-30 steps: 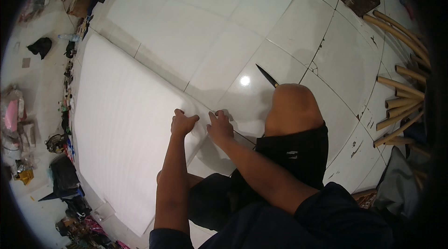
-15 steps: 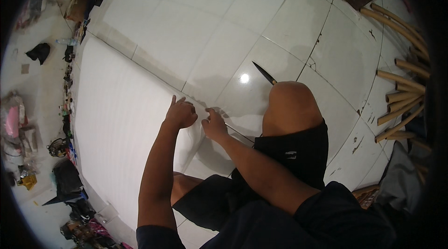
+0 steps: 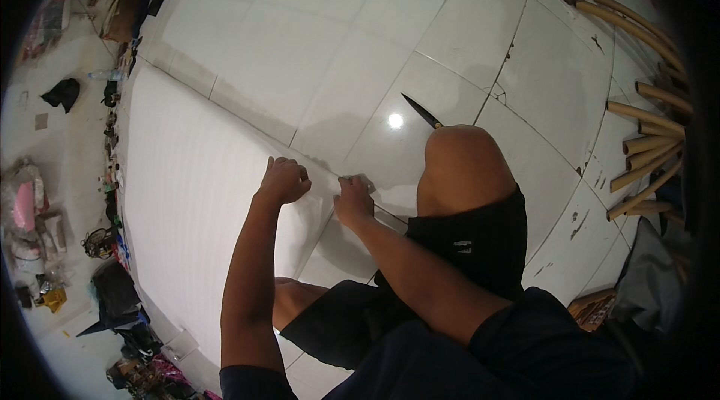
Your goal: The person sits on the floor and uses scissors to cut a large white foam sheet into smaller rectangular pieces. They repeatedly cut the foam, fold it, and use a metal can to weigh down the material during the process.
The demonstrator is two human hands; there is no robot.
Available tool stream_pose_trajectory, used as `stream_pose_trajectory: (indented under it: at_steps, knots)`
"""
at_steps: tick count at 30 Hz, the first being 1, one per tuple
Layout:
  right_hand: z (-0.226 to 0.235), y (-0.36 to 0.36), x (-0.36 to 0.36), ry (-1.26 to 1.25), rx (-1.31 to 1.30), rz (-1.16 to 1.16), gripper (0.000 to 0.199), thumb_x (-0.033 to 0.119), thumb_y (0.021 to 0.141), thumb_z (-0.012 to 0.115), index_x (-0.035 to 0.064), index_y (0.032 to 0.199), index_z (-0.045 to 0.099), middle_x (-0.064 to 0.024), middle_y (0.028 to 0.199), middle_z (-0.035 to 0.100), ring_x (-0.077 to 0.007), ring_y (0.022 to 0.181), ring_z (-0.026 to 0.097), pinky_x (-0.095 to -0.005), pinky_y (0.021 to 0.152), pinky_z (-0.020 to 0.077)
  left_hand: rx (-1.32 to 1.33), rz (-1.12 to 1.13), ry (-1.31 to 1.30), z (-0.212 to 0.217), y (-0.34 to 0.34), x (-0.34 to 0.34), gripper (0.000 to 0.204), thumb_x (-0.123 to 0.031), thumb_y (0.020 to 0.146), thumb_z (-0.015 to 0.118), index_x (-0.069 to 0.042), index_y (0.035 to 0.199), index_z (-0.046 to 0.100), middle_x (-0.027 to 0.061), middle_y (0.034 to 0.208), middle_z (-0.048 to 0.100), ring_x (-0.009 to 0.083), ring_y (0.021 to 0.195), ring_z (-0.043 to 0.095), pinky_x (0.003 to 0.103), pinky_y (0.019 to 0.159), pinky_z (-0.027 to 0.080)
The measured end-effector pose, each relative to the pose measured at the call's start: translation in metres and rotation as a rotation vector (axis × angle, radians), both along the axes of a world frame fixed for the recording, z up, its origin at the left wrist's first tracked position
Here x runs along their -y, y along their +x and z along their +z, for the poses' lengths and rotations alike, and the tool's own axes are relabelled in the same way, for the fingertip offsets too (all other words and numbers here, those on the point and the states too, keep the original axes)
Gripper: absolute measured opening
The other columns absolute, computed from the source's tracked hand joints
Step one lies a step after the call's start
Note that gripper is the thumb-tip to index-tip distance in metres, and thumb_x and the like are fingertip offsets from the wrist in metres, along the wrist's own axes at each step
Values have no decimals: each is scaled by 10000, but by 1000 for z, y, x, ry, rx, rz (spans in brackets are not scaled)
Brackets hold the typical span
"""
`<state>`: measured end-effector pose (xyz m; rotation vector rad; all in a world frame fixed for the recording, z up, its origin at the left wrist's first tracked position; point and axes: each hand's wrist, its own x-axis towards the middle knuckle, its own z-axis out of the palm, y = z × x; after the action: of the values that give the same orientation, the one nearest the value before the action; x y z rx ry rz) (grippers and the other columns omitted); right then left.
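**Both hands at the near edge of a long white sheet**

A large white sheet [image 3: 187,197] lies flat on the tiled floor [image 3: 315,47], filling the left-centre of the frame. Its long axis runs from the upper left of the frame down toward the lower left-centre, with fine parallel lines following that length. Its right-hand edge slants from upper left toward the centre, where the hands meet it.

The left hand [image 3: 283,181] is curled into a loose fist, knuckles up, resting on the sheet just inside that edge. The right hand [image 3: 354,201] sits just beside it at the edge, fingers bent and pinched down; what it grips is too small to tell.

A dark knife [image 3: 420,110] lies on the floor above the raised knee [image 3: 461,167], its tip pointing to the upper left. Bamboo poles [image 3: 645,137] fan along the right rim; clutter [image 3: 37,205] lines the left.
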<state>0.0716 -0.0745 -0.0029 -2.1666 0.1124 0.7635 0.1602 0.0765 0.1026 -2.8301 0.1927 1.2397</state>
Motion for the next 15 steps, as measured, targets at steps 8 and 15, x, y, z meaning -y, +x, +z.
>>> stream_pose_trajectory:
  at_steps: [8, 15]
  knots:
    - [17, -8, -3, -71, 126, 81, 474, 279, 857, 682, 85, 1261, 529, -138, 1298, 489, -329, 1199, 503, -445, 904, 527, -15, 3, 13, 1, -2, -4, 248, -268, 803, 631, -172, 1005, 739, 115, 1097, 656, 346, 1199, 501, 571, 1161, 200]
    - [20, -5, -2, 411, -147, -175, 367, 262, 877, 654, 67, 1181, 588, -144, 1145, 661, -305, 1012, 654, -439, 870, 521, -53, 18, 46, -7, -17, -3, 342, -265, 824, 585, -226, 1137, 716, 167, 1245, 582, 369, 1293, 424, 570, 1174, 162]
